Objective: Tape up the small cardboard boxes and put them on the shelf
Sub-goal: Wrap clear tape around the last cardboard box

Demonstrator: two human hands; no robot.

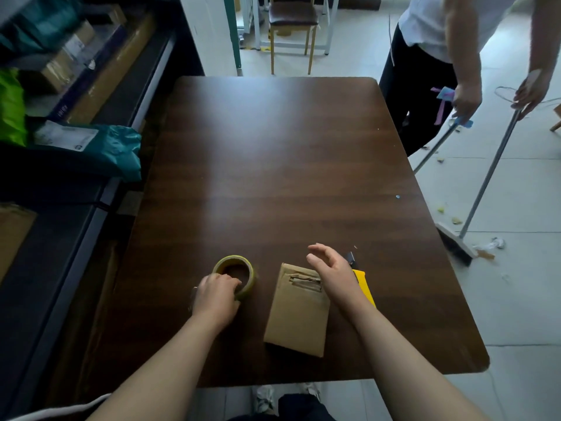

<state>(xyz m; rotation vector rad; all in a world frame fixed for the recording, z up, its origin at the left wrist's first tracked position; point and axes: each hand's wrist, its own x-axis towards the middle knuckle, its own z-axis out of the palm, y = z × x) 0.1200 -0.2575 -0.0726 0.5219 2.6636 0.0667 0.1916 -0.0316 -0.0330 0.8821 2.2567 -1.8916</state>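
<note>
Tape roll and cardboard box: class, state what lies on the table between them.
Head view: only bare table lies between tape roll and cardboard box.

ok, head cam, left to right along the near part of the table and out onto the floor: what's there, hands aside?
tape roll → cardboard box → yellow utility knife → broom head, the last one on the floor past the table edge.
</note>
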